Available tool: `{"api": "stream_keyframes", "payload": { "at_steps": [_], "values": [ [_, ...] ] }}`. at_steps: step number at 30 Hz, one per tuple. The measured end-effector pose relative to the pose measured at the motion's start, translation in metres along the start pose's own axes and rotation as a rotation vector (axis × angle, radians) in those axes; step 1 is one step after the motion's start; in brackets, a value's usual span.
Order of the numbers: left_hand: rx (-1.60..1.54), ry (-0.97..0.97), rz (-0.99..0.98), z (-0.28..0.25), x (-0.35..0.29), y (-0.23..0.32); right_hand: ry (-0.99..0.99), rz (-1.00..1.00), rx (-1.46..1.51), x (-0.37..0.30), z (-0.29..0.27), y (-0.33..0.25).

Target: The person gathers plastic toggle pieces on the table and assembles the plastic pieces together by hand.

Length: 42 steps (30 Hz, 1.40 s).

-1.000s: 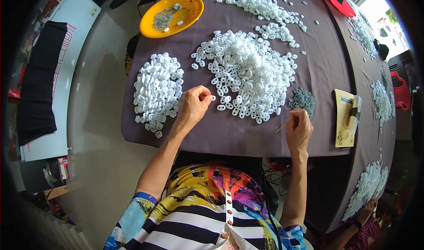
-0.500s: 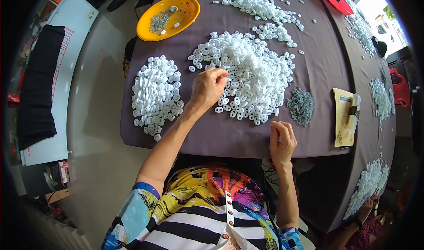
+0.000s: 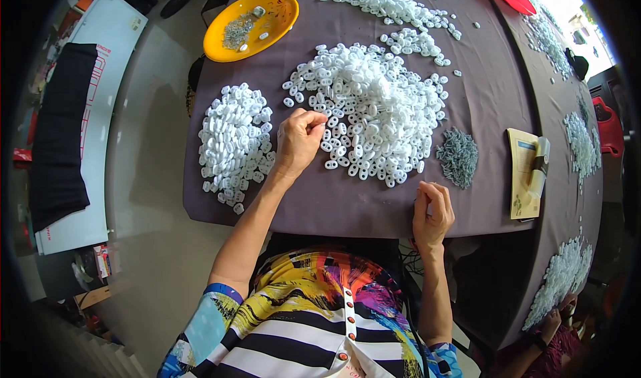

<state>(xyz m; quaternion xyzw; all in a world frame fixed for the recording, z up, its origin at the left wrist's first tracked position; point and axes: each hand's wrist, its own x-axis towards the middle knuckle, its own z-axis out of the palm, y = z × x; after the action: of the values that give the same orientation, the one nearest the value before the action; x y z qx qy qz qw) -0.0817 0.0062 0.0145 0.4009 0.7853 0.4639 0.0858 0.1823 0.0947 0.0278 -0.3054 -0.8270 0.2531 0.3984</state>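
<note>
The left hand (image 3: pixel 300 137) has its thumb and fingertips drawn together; whether they pinch a piece, I cannot tell. A sideways brush of those fingers could scatter the large heap of white oval two-holed plastic pieces (image 3: pixel 380 111) just right of it, while a backward swing could disturb the smaller heap of white plastic pieces (image 3: pixel 234 137) to its left. The right hand (image 3: pixel 433 210) is curled, its grip hidden; an outward slip could spread the slender grey bits (image 3: pixel 457 157) just beyond it. The left forearm (image 3: pixel 257 221) slants inward.
</note>
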Motion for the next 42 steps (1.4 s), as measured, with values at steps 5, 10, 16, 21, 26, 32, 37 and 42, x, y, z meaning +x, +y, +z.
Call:
{"api": "stream_keyframes", "payload": {
  "at_steps": [5,10,16,21,26,32,37,42],
  "values": [
    [-0.032,0.027,-0.021,-0.001,0.0,-0.004,0.011,0.017,0.008,0.001,0.001,-0.001],
    [0.052,0.021,0.038,0.004,0.02,-0.001,0.006,0.012,0.0,0.0,0.001,-0.001],
    [0.145,0.013,0.16,0.02,0.045,0.011,0.003,0.031,-0.007,-0.001,0.0,-0.002],
    [0.303,0.014,0.156,0.033,0.052,0.019,0.011,0.038,-0.003,-0.001,0.002,0.0],
    [0.318,0.009,0.152,0.036,0.053,0.019,0.015,0.009,-0.021,0.0,0.003,0.001],
    [0.323,0.02,0.173,0.039,0.053,0.024,0.015,0.016,-0.006,0.002,0.002,-0.002],
    [0.407,-0.035,0.129,0.044,0.058,0.027,0.027,-0.012,-0.016,0.001,0.002,-0.001],
    [0.391,-0.046,0.131,0.043,0.058,0.019,0.031,-0.022,-0.013,0.001,0.002,-0.003]
  ]
}}
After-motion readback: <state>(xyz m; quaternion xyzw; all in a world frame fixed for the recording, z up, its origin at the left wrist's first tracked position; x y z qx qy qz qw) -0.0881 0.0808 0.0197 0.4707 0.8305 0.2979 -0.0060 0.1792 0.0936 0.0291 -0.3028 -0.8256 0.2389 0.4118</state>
